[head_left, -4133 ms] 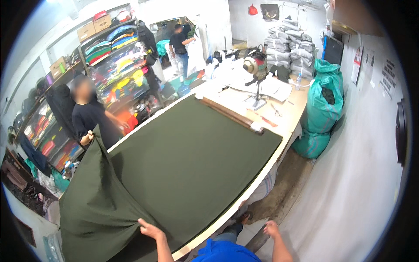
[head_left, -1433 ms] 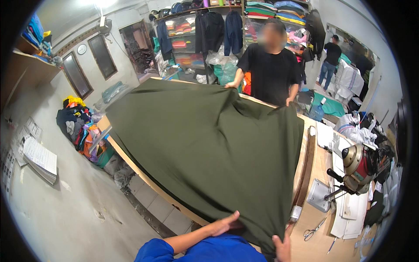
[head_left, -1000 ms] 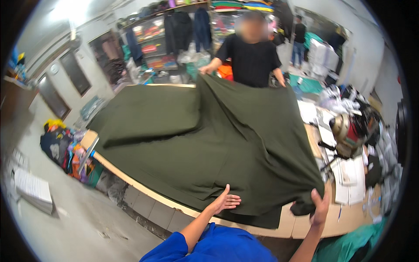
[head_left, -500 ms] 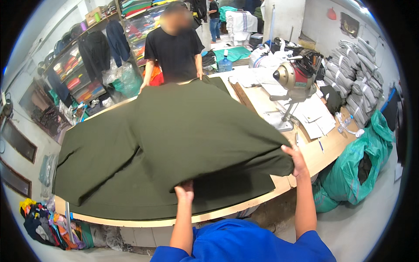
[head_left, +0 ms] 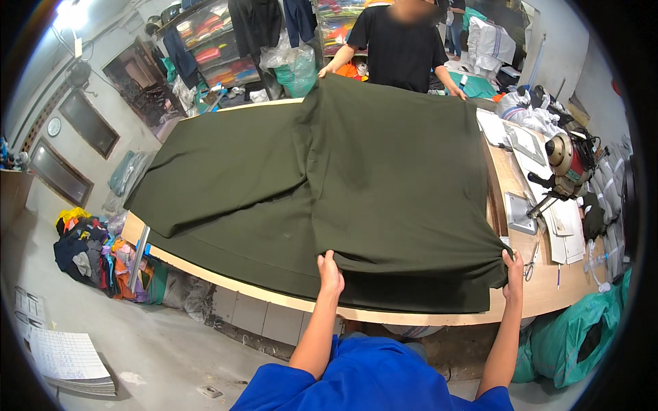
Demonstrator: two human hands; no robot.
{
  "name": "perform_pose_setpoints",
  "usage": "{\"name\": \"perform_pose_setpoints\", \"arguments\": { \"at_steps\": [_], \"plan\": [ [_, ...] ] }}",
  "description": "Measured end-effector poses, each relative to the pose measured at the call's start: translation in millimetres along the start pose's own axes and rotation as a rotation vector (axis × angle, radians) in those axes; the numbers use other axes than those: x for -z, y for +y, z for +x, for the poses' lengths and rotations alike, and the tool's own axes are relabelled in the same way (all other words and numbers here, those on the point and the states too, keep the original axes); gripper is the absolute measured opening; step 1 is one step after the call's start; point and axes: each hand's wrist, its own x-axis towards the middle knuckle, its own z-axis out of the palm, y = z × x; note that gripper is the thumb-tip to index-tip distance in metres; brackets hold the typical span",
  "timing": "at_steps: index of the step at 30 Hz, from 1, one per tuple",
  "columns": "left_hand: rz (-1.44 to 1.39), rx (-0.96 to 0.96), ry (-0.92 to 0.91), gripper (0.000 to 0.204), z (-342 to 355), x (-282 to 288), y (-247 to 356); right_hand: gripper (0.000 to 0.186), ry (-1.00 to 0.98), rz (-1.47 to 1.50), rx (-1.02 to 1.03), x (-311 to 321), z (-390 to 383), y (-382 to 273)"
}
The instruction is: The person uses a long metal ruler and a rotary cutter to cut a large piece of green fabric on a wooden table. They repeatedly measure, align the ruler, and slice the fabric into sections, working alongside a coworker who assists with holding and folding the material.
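Observation:
A large sheet of dark olive-green fabric point(head_left: 404, 185) spreads over the long wooden table point(head_left: 253, 289), its upper layer raised above more of the same cloth beneath. My left hand point(head_left: 331, 274) pinches the near edge of that raised layer around its middle. At the near right corner, my right hand point(head_left: 513, 272) is closed on the bunched fabric. Across the table a person in a black T-shirt point(head_left: 397, 51) holds the far edge with both hands. Wrinkles and a long fold run through the left half of the cloth.
To the right stands a cutting machine point(head_left: 561, 161) on the tabletop, with papers and scissors point(head_left: 529, 268) close by. A green sack point(head_left: 576, 342) sits at the right below. Heaped colourful cloth scraps point(head_left: 96, 253) lie beyond the left end, and a paper stack point(head_left: 72, 359) is at lower left.
My view has turned left. The upper layer's far edge has shifted rightward along the table and the layer lies flatter, squarer. Both my hands and the other person still hold it.

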Motion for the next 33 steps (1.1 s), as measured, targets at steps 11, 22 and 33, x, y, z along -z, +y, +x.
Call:
{"name": "perform_pose_setpoints", "arguments": {
  "at_steps": [11,22,33],
  "plan": [
    [0.215,-0.415,0.061,0.068,-76.2,-23.5,63.4,0.042,0.097,-0.369,0.091,84.9,29.6,42.7],
    [0.235,0.133,0.079,0.069,-54.6,117.7,-27.5,0.081,0.094,-0.515,-0.397,108.5,-15.8,157.5],
    [-0.083,0.089,-0.122,0.040,-51.0,80.4,-0.1,0.016,0.206,-0.106,-0.024,112.7,-23.2,127.7]
  ]
}}
